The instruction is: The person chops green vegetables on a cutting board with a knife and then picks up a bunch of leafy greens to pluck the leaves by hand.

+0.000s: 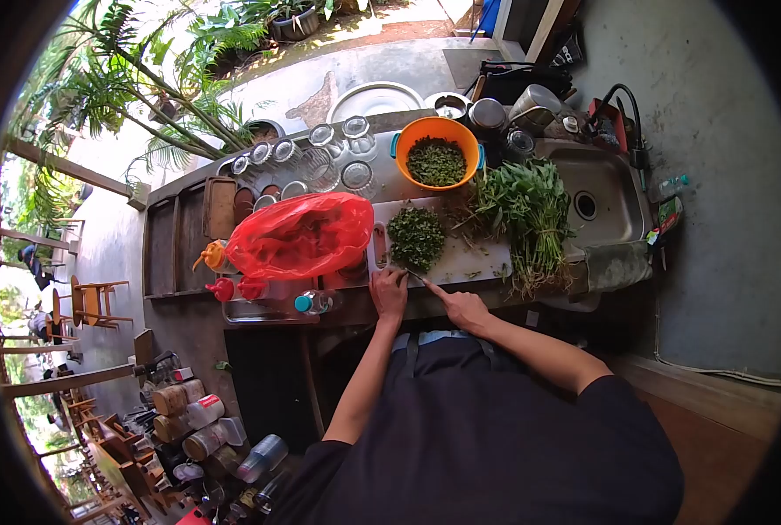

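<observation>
Chopped greens [416, 238] lie in a pile on a white cutting board [487, 260]. At the board's near edge, my left hand [389, 293] has its fingers drawn together just below the pile; whatever is between them is too small to make out. My right hand [466, 311] is closed around a knife [425, 282], whose blade points toward my left fingertips. An orange bowl [464, 136] behind the board holds more cut greens. To the right of the board lies a bunch of long leafy stems [538, 219] with roots toward me.
Left of the board sits a red plastic bag [301, 234], with upturned glasses [356, 175] behind it. A teal-capped bottle [319, 303] stands near the front edge. The sink [614, 175] is at the right, with a cloth [618, 266] over its front edge.
</observation>
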{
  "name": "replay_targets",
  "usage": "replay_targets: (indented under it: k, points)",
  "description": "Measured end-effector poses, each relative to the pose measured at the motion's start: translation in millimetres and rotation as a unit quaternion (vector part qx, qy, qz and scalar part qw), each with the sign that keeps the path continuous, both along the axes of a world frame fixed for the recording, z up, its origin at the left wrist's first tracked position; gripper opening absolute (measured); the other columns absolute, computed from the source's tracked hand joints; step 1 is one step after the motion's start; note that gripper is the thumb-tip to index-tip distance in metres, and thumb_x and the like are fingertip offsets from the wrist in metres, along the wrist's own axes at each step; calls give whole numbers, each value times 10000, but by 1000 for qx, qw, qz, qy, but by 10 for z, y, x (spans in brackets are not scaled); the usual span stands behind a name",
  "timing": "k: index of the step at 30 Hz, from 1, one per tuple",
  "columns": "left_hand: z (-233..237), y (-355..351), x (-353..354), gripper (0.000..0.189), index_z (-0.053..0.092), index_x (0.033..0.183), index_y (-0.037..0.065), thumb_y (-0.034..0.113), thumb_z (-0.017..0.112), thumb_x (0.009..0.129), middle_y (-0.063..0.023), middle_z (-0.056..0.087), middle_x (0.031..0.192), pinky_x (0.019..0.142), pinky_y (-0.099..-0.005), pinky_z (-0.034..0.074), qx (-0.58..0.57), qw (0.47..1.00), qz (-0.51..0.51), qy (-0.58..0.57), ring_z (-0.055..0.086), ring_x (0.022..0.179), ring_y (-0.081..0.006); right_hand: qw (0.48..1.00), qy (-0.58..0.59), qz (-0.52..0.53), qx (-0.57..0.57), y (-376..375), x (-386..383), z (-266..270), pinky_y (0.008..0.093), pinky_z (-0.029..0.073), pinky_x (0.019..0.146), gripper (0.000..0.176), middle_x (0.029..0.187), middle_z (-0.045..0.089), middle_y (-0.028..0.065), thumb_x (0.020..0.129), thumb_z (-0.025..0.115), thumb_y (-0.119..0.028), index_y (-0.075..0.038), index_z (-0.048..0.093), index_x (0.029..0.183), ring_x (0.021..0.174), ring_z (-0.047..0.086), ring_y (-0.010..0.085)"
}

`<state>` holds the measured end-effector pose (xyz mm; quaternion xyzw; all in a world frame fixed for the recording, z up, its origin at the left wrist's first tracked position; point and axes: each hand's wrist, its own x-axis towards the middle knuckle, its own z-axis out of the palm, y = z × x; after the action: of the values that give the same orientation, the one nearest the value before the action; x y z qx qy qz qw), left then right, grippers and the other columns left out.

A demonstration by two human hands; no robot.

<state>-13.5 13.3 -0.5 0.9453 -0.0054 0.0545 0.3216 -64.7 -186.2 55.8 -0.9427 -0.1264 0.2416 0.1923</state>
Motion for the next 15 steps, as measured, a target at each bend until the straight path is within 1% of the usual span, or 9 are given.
replay_targets:
  k: [2, 5, 12, 14, 15]
  points:
    - [16, 2, -15, 139, 777, 926, 145, 226, 749, 817, -13, 672, 946, 879, -403, 430, 1, 1000, -12, -16, 573, 993, -246, 999, -24, -2, 22, 18, 11, -100, 558, 545, 729, 800, 818, 679, 240, 891, 428, -88, -401, 157, 1575, 738, 675, 435]
    - [50, -2, -49, 145, 775, 937, 147, 228, 747, 820, -15, 671, 948, 874, -399, 429, -6, 1000, -12, -23, 575, 990, -244, 999, -27, 2, 21, 71, 71, -126, 550, 550, 729, 833, 827, 675, 252, 870, 419, -83, -411, 127, 1578, 746, 676, 438]
    - [17, 22, -23, 123, 770, 916, 154, 239, 736, 835, -23, 670, 943, 887, -403, 429, -8, 1000, 19, -18, 587, 982, -243, 1000, -21, 12, 5, -58, 12, -115, 544, 553, 715, 865, 819, 674, 249, 864, 449, -73, -417, 105, 1578, 734, 676, 433]
    - [14, 17, -19, 117, 762, 913, 157, 239, 732, 834, -9, 678, 963, 909, -422, 428, 4, 1000, 25, -8, 592, 1001, -252, 998, -56, 40, -14, -142, -41, -142, 534, 530, 610, 839, 766, 672, 202, 892, 474, -97, -383, 100, 1586, 645, 658, 393]
    - [17, 12, -13, 117, 762, 913, 157, 239, 732, 834, -9, 678, 963, 909, -422, 428, 3, 1000, 23, -8, 592, 1001, -252, 998, -56, 39, -15, -162, -38, -126, 534, 530, 610, 839, 766, 672, 202, 892, 474, -97, -383, 100, 1586, 645, 658, 393]
